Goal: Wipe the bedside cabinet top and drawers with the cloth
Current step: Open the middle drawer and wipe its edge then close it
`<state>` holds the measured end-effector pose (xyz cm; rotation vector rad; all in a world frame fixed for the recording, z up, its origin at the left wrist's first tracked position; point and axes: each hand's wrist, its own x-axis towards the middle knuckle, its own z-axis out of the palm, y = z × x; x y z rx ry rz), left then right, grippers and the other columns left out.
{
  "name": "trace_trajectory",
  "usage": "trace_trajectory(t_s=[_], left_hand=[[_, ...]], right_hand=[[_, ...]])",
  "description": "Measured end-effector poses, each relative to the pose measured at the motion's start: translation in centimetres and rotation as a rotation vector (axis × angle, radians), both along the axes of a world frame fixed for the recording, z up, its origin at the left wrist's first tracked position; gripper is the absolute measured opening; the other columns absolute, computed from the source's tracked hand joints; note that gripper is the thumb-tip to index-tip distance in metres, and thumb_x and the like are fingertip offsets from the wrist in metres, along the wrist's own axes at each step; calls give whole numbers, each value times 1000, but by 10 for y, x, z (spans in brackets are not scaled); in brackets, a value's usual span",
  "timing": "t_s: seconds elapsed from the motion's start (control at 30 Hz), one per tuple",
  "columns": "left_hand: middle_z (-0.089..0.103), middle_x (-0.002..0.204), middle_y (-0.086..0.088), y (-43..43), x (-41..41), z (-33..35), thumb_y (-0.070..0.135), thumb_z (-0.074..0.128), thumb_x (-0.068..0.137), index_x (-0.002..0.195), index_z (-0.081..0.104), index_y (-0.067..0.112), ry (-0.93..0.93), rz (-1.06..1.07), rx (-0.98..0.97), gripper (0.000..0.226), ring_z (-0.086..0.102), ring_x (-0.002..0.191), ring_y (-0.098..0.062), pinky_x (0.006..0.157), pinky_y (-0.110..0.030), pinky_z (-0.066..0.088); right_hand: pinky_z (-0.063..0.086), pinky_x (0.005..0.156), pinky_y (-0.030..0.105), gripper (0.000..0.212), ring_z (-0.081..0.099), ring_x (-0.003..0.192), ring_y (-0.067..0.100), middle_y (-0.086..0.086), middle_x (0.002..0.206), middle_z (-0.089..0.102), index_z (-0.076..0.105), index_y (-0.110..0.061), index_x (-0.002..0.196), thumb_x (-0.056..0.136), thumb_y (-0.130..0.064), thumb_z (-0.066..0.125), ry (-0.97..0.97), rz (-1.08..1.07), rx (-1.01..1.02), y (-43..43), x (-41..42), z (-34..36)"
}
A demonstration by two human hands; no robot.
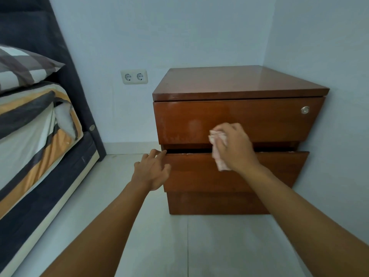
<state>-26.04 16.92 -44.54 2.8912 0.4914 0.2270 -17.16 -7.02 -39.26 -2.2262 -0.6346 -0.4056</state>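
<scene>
A brown wooden bedside cabinet stands in the room's corner, its glossy top bare. The upper drawer is closed and carries a round metal lock at its right. The lower drawer is pulled out a little. My right hand grips a crumpled pink-white cloth against the lower part of the upper drawer front, and the cloth hangs over the lower drawer's top edge. My left hand rests at the lower drawer's left corner, fingers relaxed and touching its edge.
A bed with a striped sheet, a pillow and a dark headboard stands at the left. A double wall socket sits between bed and cabinet. Pale floor tiles stretch in front. The right wall stands close beside the cabinet.
</scene>
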Motion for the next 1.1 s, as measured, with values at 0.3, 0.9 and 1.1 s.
trace_trajectory(t_s=[0.3,0.9,1.1], left_hand=[[36,162,3,0,-3,1,50,12,99,155,32,32,50,-3,60,62,39,142,-33,110,-61,38],[13,170,2,-34,13,-14,59,9,101,163,9,25,83,141,105,70,11,157,-30,118,-70,7],[15,170,2,-40,15,-8,60,9,100,162,12,26,110,150,121,71,13,156,-31,117,-71,8]], right_hand=[[44,113,44,31,57,125,30,6,130,65,66,-19,131,101,-20,62,-324,152,-383,121,-5,-76],[45,99,45,26,56,114,32,8,124,61,59,-20,127,103,-21,51,-465,-113,-481,-56,68,-105],[45,95,55,26,57,110,40,14,117,61,62,-13,118,104,-23,42,-425,-310,-483,-149,91,-104]])
